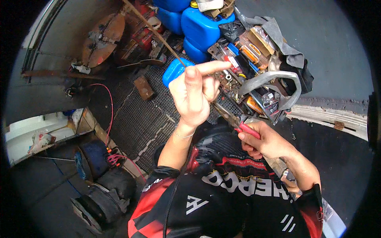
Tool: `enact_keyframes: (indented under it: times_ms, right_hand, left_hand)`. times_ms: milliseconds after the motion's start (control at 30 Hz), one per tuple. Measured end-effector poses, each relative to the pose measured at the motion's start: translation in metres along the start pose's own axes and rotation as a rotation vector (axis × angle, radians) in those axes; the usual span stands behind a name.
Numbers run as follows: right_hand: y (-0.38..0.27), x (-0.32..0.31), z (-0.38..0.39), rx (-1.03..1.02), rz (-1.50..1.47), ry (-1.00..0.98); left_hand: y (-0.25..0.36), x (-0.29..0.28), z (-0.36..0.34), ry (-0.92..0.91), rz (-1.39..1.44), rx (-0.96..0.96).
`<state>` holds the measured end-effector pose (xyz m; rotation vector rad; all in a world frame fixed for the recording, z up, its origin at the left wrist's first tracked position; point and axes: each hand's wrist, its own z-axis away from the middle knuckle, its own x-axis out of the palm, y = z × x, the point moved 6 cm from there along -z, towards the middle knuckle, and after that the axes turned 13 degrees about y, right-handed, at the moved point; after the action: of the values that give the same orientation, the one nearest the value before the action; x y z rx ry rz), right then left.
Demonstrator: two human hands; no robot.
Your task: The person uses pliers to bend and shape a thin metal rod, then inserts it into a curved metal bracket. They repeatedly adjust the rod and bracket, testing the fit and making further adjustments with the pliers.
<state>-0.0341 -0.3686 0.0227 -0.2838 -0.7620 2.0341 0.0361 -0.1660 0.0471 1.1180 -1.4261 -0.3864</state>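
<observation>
In the middle, my left hand (193, 97) is raised, its index finger stretched to the right and the other fingers curled in. A long thin brown rod (156, 33) slants down from the upper left into this hand, which seems to grip it; the stretch behind the fingers is hidden. My right hand (260, 141), lower right, is closed around the red handles of metal pliers (227, 114). Their jaws point up-left toward the underside of my left hand, in line with the rod. Whether the jaws touch the rod cannot be made out.
Blue jerrycans (200, 25) stand at the far side, beside a pile of tools and packages (248, 55) and a grey curved handle (274, 85). On the dark textured mat (135, 115) lies a rusty block (143, 88). Cable spools (99, 202) and a pink cord (111, 107) are left.
</observation>
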Motion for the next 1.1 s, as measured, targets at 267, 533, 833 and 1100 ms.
enact_keyframes:
  times_ms: [267,533,833,1100]
  right_hand:
    - [-0.016,-0.014,-0.008,-0.464,0.611,0.246]
    - [-0.005,-0.027,-0.01,-0.471,0.911,0.407]
    - [0.011,-0.048,-0.034,-0.549,1.088,0.5]
    - [0.045,-0.005,-0.035,-0.158,-0.035,0.053]
  left_hand:
    - [-0.028,0.011,-0.02,0.024,-0.217,-0.222]
    - [-0.085,0.023,-0.028,-0.123,-0.363,-0.406]
    - [-0.138,0.013,-0.045,0.028,-0.441,-0.173]
    - [-0.051,-0.06,-0.049,0.682,0.195,-0.027]
